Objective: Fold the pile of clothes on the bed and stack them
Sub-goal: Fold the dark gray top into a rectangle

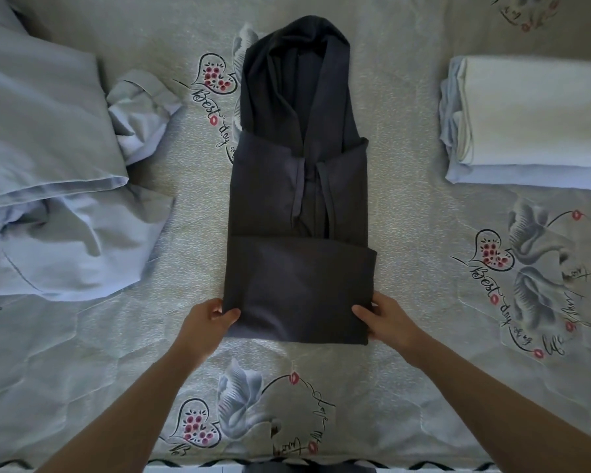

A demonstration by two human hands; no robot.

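At the middle of the bed (406,233), a dark grey hooded garment (299,186) lies flat on the printed cover, and its lower part is already turned up once, so the near end is a thick double layer. Its long axis runs from the near edge of the bed toward the far edge, with the hood pointing away from the person and the folded hem close to the hands.

Both hands hold this near end. The left hand (209,322) grips the left corner of the fold, with the thumb on top of the cloth and the fingers curled under it. The right hand (384,320) grips the right corner in the same way, thumb over the cloth.

I judge the fabric to be soft and rather thick, like a sweatshirt, so it will bend easily but will not keep a sharp line by itself. It looks not slippery and not fragile. The best place to hold is where the hands are now, at the two corners of the folded end, so both layers rise together and the sides stay parallel.

Toward the left edge of the bed lies a loose pile of pale blue clothes (55,186), not folded. Toward the right edge a neat stack of folded light clothes (533,121) waits, well apart from the dark garment
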